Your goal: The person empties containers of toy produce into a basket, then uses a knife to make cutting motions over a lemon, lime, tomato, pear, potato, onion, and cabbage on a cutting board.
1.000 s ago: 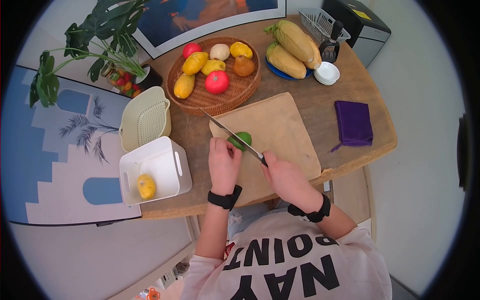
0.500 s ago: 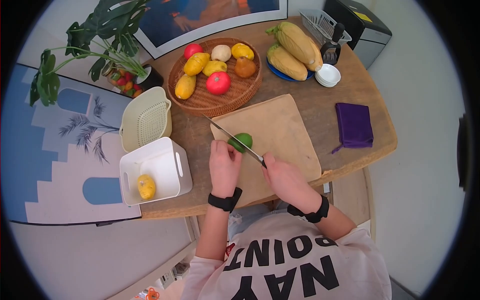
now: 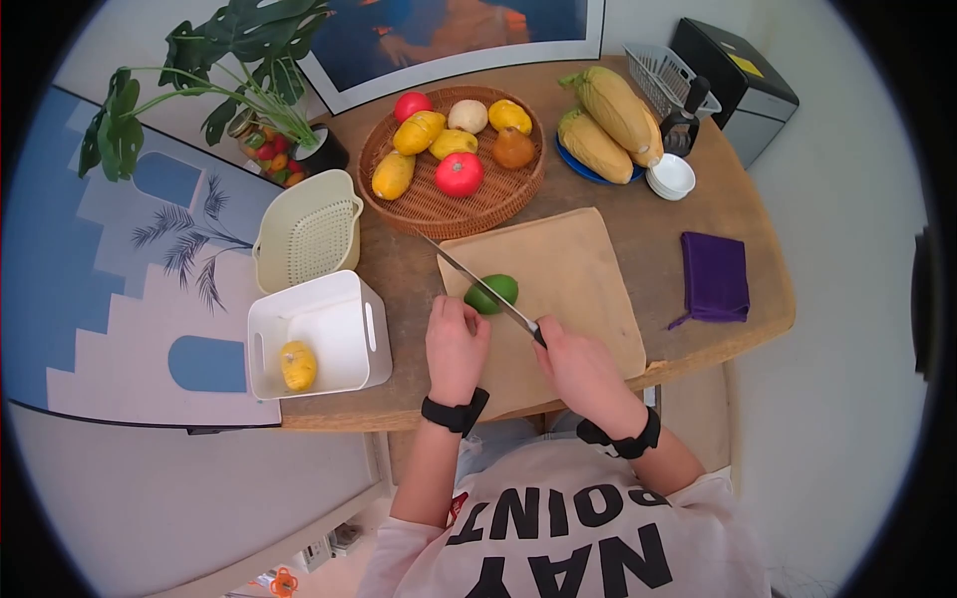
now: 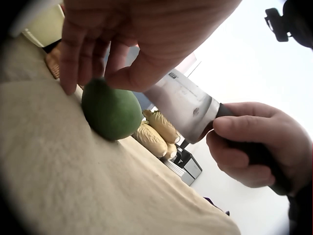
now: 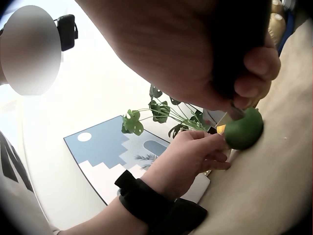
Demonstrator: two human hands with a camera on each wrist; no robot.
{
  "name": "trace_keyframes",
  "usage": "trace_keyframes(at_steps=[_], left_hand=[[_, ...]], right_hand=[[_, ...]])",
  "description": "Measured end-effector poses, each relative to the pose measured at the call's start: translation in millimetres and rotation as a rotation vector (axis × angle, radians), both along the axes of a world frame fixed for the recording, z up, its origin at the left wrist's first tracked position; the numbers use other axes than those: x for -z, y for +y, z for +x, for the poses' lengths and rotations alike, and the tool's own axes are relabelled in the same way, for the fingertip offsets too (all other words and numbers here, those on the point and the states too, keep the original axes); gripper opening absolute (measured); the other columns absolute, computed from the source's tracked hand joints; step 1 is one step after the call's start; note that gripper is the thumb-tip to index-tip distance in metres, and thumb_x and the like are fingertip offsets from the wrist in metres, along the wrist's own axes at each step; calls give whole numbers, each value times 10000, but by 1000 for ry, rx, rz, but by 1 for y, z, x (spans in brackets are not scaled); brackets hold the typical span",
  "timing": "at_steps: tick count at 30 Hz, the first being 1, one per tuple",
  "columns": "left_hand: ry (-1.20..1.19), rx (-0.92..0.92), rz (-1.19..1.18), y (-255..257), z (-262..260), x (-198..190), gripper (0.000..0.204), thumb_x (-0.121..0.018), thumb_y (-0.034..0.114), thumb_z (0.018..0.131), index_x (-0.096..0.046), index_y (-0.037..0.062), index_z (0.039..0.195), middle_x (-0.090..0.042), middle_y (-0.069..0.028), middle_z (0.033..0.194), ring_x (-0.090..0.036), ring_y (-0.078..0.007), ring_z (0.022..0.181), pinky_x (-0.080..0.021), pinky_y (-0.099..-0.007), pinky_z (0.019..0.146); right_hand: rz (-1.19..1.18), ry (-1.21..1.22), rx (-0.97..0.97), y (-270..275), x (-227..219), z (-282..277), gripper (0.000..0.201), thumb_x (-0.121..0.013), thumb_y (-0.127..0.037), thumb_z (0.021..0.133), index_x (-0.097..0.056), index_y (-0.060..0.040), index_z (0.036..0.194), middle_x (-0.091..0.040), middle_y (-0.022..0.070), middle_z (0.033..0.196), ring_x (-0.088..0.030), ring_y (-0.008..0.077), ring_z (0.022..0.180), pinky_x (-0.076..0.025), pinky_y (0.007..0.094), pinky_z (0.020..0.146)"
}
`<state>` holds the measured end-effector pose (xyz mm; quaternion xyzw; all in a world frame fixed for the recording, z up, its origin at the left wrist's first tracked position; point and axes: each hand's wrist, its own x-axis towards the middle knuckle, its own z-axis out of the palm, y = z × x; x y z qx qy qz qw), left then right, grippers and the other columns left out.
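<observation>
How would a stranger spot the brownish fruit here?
On the wooden table, find the round wicker basket. The brownish fruit lies inside, towards the right rim, beside a yellow fruit. It alone is orange-brown, amid red, yellow and cream.

From my remote seat I saw a pale, short-sleeved shirt with big black lettering and a small red tag, light blue trousers, and a black strap on each wrist.

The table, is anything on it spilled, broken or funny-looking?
I see no spill. The table has a rough, pale spot on its edge near the board, maybe a chip. One yellow fruit sits alone in the white box; others share the basket.
</observation>
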<state>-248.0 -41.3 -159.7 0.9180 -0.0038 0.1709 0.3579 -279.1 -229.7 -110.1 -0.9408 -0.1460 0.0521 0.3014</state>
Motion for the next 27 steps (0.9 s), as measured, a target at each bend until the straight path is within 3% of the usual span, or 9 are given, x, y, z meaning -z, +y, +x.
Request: trace_keyframes(at_steps=[4, 6, 9, 12, 15, 21, 27], left_hand=[[20, -31, -42, 0, -2, 1, 158, -690, -5, 816, -573, -7, 922, -580, -163, 945, -630, -323, 777, -529, -414, 701], [23, -38, -58, -4, -3, -4, 203, -696, 7, 824, -580, 1, 991, -577, -165, 1014, -631, -326, 771, -535, -417, 703], [64, -24, -115, -10, -6, -16, 363, -714, 39, 839, -578, 16, 1174, -551, -179, 1144, -645, -351, 872, -551, -429, 764], [6, 38, -11, -13, -4, -21, 496, -735, 91, 857, -551, 42, 1314, -526, -198, 1274, -630, -382, 1022, -552, -443, 848], [29, 75, 64, -19, 1, -14, 535, -750, 142, 867, -544, 65, 1355, -520, -209, 1341, -595, -411, 1118, -536, -456, 908], [136, 78, 76, -30, 9, -14, 446, -768, 156, 859, -586, 89, 1260, -509, -208, 1392, -564, -439, 1155, -498, -478, 989], [-31, 208, -59, -31, 23, 1, 379, -767, 61, 821, -575, 37, 1147, -521, -212, 1381, -556, -395, 1111, -483, -462, 966]], right_hand=[[15, -39, 21, -2, -3, 1, 179, -605, -147, 985, -491, -31, 1057, -659, 210, 786, -664, 433, 731, -515, 527, 625], [-34, 5, 6, -4, 0, 2, 181, -586, -166, 997, -501, -17, 1055, -666, 220, 840, -668, 436, 758, -524, 534, 646], [1, 44, 55, -6, 1, 2, 199, -581, -186, 1006, -513, -16, 1083, -670, 227, 864, -671, 439, 772, -528, 538, 657], [35, -27, 154, -13, 12, -1, 213, -586, -196, 1006, -523, -26, 1117, -672, 232, 849, -672, 442, 774, -528, 539, 656], [-85, -31, 207, -27, 22, 0, 204, -589, -192, 1003, -528, -32, 1115, -676, 234, 829, -675, 445, 781, -529, 542, 659], [-194, -31, 192, -42, 48, -3, 222, -602, -168, 996, -507, -18, 1130, -657, 271, 805, -648, 490, 790, -497, 569, 670], [-244, -2, 196, -40, 51, 1, 209, -596, -220, 996, -507, -39, 1050, -686, 244, 788, -675, 470, 765, -525, 576, 675]])
